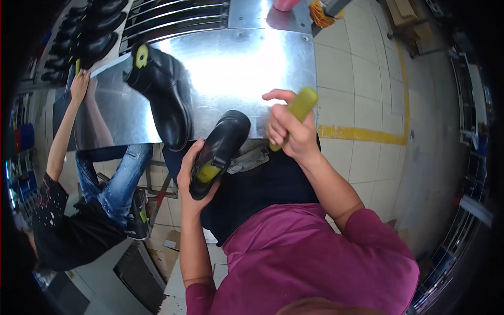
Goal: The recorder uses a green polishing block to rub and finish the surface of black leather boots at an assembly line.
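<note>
Fingers: on my left hand (190, 176) they curl around a black shoe (220, 149), the thumb on one side and the rest wrapped under it; on my right hand (290, 131) they clench a yellow-green handle (299, 110), index finger lifted a little off it.
Black shoe: I hold it over the near edge of the metal bench (231, 68), toe pointing away toward the sheet, opening toward me, a yellow-green insert showing inside.
Handle: rounded, tilted up and to the right, just right of the shoe and apart from it; I cannot tell what tool end it carries, my fist hides it.
Black boot (163, 86): a taller one stands on the bench left of the middle, toe hanging toward the near edge, a yellow-green tag at its top.
Bench: bright, reflective sheet metal, bolts at its far right corner.
Beyond the left edge: a person in jeans and a black shirt reaches one hand (80, 84) up to the bench's far left corner.
Far left: a row of black shoes (89, 31) on a rack.
Far edge: a yellow-bristled brush (320, 13).
</note>
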Demonstrator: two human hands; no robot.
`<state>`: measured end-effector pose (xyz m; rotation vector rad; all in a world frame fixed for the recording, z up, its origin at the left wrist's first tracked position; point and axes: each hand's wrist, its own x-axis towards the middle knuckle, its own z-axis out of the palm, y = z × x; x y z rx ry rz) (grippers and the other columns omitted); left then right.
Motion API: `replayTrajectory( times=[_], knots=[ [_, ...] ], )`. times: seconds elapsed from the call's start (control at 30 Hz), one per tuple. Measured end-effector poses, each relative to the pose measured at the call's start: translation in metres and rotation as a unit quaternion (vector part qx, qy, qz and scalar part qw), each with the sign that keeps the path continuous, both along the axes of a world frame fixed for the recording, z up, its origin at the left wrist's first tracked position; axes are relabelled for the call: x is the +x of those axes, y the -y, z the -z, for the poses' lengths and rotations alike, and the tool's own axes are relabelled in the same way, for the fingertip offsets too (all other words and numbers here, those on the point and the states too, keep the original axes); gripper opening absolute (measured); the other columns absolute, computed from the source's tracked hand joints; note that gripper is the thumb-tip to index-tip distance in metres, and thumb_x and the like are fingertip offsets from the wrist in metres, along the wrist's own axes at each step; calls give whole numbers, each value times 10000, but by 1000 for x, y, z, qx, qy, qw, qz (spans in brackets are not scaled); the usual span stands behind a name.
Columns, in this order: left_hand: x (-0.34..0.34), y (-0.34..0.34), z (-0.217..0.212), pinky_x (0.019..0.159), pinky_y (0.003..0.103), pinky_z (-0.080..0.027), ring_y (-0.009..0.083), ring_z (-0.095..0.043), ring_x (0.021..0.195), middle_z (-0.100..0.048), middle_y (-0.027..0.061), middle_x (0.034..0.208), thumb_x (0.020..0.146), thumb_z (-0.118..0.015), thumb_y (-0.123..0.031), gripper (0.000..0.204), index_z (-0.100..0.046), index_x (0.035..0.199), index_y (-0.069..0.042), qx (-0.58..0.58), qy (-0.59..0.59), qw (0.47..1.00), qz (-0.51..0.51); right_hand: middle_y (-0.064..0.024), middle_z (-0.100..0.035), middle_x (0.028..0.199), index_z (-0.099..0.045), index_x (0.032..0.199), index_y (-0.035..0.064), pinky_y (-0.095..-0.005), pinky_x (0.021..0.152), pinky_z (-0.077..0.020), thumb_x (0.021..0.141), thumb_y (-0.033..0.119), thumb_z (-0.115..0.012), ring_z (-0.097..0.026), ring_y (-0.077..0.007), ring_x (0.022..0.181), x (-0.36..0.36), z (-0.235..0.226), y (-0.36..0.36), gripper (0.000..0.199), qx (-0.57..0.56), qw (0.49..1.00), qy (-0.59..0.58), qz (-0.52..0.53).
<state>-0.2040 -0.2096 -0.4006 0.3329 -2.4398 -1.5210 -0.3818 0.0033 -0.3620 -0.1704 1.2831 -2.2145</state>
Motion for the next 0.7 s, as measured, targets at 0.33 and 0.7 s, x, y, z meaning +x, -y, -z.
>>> replayTrajectory(
  times=[0.33, 0.7],
  knots=[
    [-14, -22, 4, 1125, 371, -453, 255, -595, 1288, -606, 128, 1412, 583, -928, 55, 890, -562, 1391, -22, 11, 37, 997, -64, 24, -364, 518, -574, 850, 57, -275, 401, -328, 1007, 243, -610, -363, -91, 392, -50, 15, 49, 246, -152, 977, 145, 42],
    [-17, 7, 24, 1145, 437, -418, 317, -568, 1312, -594, 180, 1402, 726, -907, -76, 788, -511, 1406, -32, 40, -48, 998, 11, 28, -411, 555, -589, 904, 51, -254, 411, -327, 981, 171, -662, -382, -73, 411, -48, 3, 81, 161, -70, 990, 123, 18]
  ],
)
